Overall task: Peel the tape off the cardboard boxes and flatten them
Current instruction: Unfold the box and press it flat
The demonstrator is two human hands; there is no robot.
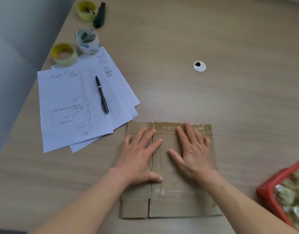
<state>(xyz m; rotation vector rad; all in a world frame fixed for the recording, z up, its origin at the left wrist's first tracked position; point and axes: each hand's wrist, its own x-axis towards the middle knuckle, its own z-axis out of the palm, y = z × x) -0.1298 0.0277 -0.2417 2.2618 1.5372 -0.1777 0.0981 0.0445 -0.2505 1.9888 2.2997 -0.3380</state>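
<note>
Head view, single frame. Tabletop (212, 39) is noted as the largest surface, wood-grain, with wide bare room to the far right and far centre. A grey partition (19, 56) bounds its left edge.

Cardboard box (172, 188) is found collapsed flat on the near-centre tabletop, flaps spread at its far and near ends. Step in hand is judged to be flattening: the box is being pressed down. Clear tape (194, 125) is seen along the far flap, glossy and wrinkled; whether it is fully bonded cannot be told. Peeling is judged not finished on that strip.

Left hand (138, 157) is laid palm-down on the left panel, fingers straight and spread, grasping nothing. Right hand (194, 152) is laid likewise on the right panel, fingers released, tips reaching the taped flap.

Next move is judged to call for a loose tape edge to be lifted at the far flap while the box is held down by the other hand.

Edges: loose sheets of paper (74, 107) lie just beside the box's far-left corner, a pen (102, 95) on them. A red basket (270, 191) sits near right, apart from the box. Three tape rolls (64, 54) and a dark cutter (99, 16) are lined up at far left, well apart. A cable grommet (199, 66) is set in the tabletop beyond the box.
</note>
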